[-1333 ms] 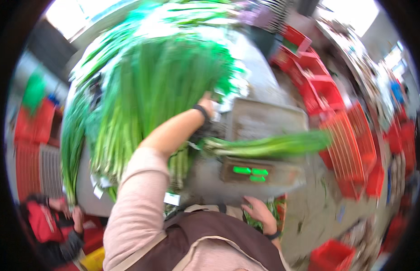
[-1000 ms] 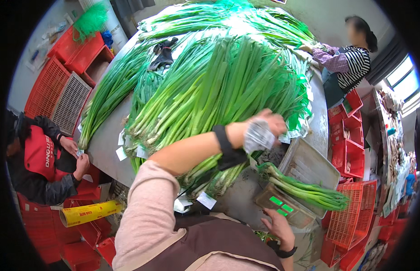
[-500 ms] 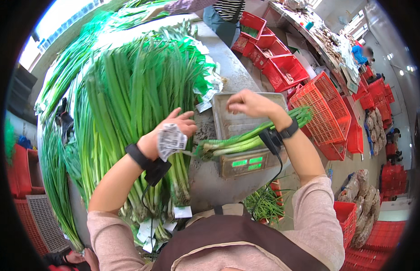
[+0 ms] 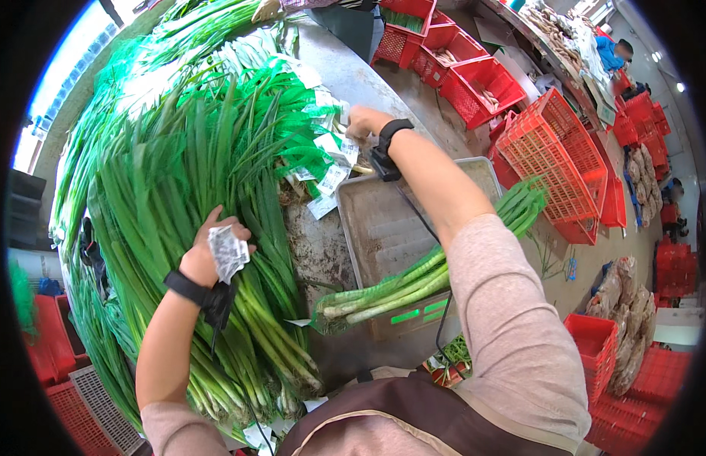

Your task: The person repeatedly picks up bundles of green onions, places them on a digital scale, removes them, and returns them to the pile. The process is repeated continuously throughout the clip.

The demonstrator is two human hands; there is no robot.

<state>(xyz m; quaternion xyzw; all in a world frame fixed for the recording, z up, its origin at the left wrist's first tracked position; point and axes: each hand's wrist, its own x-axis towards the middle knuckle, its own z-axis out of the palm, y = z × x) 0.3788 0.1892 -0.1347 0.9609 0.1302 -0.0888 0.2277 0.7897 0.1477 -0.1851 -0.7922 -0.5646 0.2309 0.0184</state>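
On the grey table (image 4: 334, 57), a heap of green onions (image 4: 193, 152) lies left of a scale tray (image 4: 398, 213) with a green onion bundle (image 4: 398, 292) across its near side, the half-curled left hand (image 4: 208, 247) resting on the heap, the bent-fingered right hand (image 4: 366, 121) at white labels (image 4: 334, 178), both grips unclear.

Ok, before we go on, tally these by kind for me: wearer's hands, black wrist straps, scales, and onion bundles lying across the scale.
Hands: 2 (left hand, right hand)
Black wrist straps: 2 (left strap, right strap)
Scale: 1
Green onion bundle across it: 1
Total: 6
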